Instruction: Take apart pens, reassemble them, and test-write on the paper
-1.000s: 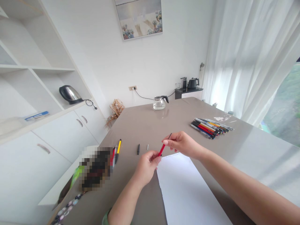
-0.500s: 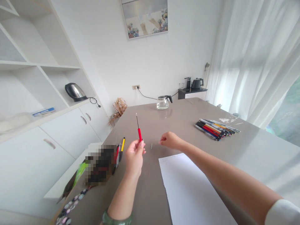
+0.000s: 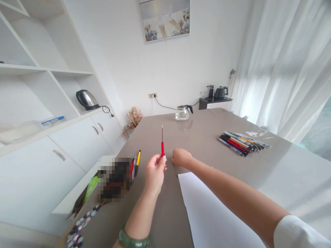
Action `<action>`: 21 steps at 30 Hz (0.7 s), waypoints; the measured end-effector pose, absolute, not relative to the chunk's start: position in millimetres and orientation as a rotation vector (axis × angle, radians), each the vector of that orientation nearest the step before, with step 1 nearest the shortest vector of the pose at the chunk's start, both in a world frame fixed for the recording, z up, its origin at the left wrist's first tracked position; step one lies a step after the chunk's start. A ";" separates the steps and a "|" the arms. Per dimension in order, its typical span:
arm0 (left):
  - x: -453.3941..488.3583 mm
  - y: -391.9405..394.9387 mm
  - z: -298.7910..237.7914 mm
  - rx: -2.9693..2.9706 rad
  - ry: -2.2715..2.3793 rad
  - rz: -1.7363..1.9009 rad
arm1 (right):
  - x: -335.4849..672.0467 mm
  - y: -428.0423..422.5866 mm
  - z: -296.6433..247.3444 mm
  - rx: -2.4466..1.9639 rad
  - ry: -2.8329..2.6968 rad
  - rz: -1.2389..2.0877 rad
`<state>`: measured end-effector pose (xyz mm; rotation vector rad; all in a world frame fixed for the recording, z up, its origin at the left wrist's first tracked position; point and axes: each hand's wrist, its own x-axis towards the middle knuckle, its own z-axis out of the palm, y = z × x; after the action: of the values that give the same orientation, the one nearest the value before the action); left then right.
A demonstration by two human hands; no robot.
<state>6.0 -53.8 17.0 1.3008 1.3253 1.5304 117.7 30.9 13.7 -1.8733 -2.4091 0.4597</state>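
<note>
My left hand [image 3: 155, 170] is closed around a red pen [image 3: 162, 148], held upright above the table. A thin dark refill [image 3: 162, 132] with a pale tip sticks bare out of its top end. Just to the right, my right hand [image 3: 181, 157] is low at the tabletop with its fingers curled together. Its fingertips are turned away, so what they hold, if anything, is hidden. The small spring seen earlier on the table does not show now. Below my right forearm lies a white sheet of paper [image 3: 207, 206].
On the right of the table [image 3: 165, 206] lies a pile of pens [image 3: 243, 143], with paper scraps [image 3: 256, 133] behind. A glass pot [image 3: 182, 113] stands at the far edge. At left are a yellow-and-black pen [image 3: 138, 160], a blurred dark item [image 3: 115, 181] and a beaded strap [image 3: 80, 225].
My right hand has moved left, to where the small spring lay, and the spring is out of sight. My left hand has brought the red pen more upright. The view has shifted slightly.
</note>
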 end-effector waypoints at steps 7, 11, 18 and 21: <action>12.2 -56.8 16.3 1.364 1.339 1.430 | 125.2 31.0 16.1 -1.748 -2.495 0.416; 15.7 -58.0 14.0 1.387 1.327 1.382 | 135.3 26.9 13.6 -1.668 -2.474 0.449; 21.8 -61.3 12.6 1.473 1.293 1.219 | 185.5 10.3 27.2 -1.499 -2.206 0.515; 25.1 -64.8 12.9 1.532 1.257 1.132 | 213.6 0.1 36.4 -1.457 -2.045 0.570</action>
<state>25.1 -64.8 12.9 1.5318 1.2566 1.1316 213.6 0.1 36.4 -1.4575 -2.0448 0.5698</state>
